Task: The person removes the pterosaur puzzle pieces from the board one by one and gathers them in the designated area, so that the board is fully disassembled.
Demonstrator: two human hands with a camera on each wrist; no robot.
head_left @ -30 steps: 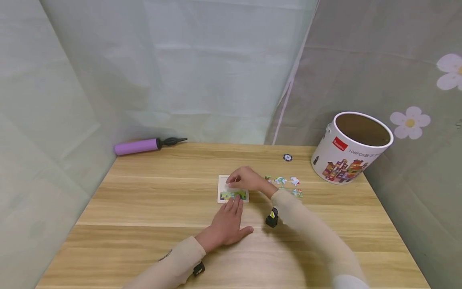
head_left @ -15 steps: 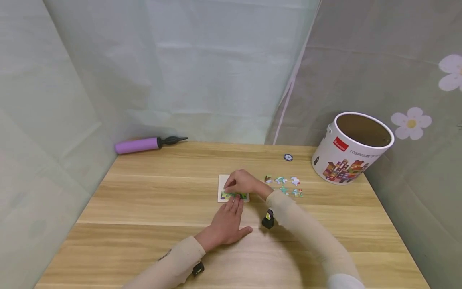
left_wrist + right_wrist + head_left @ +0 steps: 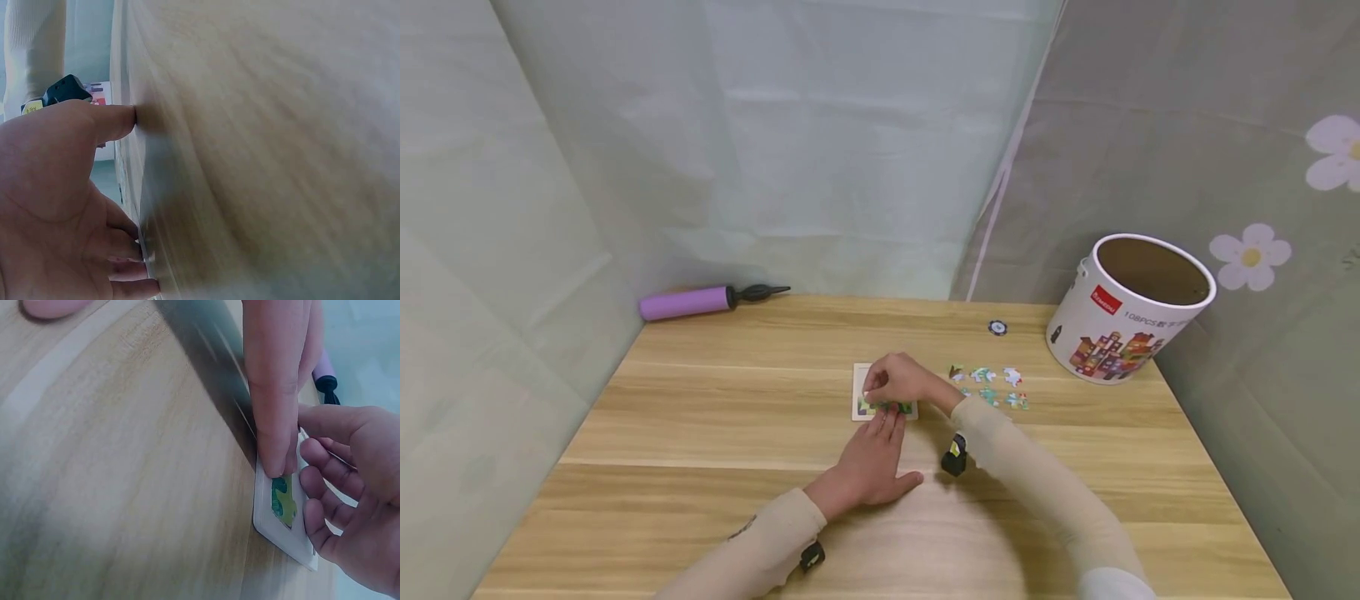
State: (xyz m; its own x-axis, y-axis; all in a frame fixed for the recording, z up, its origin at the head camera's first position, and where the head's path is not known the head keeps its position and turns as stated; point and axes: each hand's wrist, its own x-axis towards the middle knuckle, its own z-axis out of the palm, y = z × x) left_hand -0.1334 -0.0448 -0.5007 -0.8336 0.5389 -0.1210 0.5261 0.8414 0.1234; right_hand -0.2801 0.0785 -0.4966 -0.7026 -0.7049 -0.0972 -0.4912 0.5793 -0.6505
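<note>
A small white-framed jigsaw puzzle board point(image 3: 855, 400) lies flat on the table, with green printed pieces along its near side. My left hand point(image 3: 871, 462) rests its straight fingertips on the board's near edge, thumb spread out over the wood. Above the board's left part, my right hand point(image 3: 901, 379) has its thumb and forefinger brought together on a small puzzle piece, mostly covered by the fingers. In the right wrist view, the left fingers point(image 3: 272, 412) press beside a green section point(image 3: 284, 503), and the right hand's other fingers curl at the far rim.
Several loose puzzle pieces point(image 3: 983, 375) lie to the right of the board. Behind them is a dark-and-white poker chip point(image 3: 997, 327). A big white bucket point(image 3: 1120, 325) stands at the back right. A purple hand pump point(image 3: 688, 303) lies at the back left, beside the curtain.
My right hand has moved slightly left and toward me over the board, bringing the pinched piece down to the green section. The left hand has stayed in place.
</note>
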